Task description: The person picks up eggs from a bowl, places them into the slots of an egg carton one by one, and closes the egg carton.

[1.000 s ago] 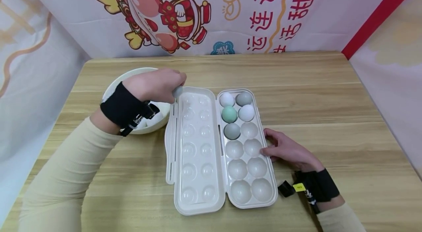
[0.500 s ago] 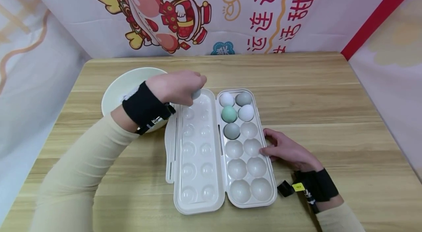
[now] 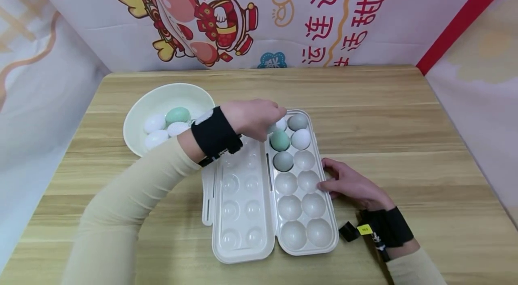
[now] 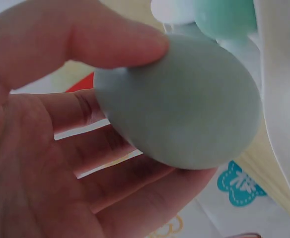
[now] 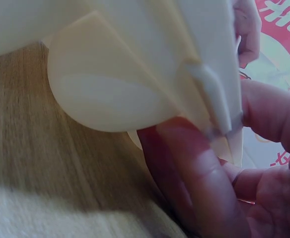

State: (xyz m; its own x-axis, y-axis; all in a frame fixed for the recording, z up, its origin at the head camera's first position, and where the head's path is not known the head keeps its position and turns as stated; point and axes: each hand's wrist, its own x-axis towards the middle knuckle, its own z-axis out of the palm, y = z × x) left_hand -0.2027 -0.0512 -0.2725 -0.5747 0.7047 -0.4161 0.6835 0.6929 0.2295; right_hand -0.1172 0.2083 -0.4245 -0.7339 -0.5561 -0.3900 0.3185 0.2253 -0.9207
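My left hand (image 3: 252,119) pinches a pale grey-green egg (image 4: 184,104) between thumb and fingers. It hovers over the upper left of the egg box (image 3: 306,251), partly covering a white egg. Several eggs sit in the far cups: a grey egg (image 3: 298,122), a mint-green egg (image 3: 279,140), a white egg (image 3: 301,139) and a grey-green egg (image 3: 283,161) among them. With its thumb on the rim and fingers underneath, my right hand (image 3: 356,186) grips the box's right side. The right wrist view shows rounded cup undersides (image 5: 105,79) beside those fingers.
Left of the box stands a white bowl (image 3: 133,118) holding several white eggs and a green egg (image 3: 178,115). The box's lid (image 3: 242,195) lies folded back to the left. Printed cloth hangs behind the wooden table (image 3: 384,109).
My left hand has carried the egg rightward from beside the bowl, across the lid, to the far cups. More eggs in the bowl now show. The right hand keeps its grip.
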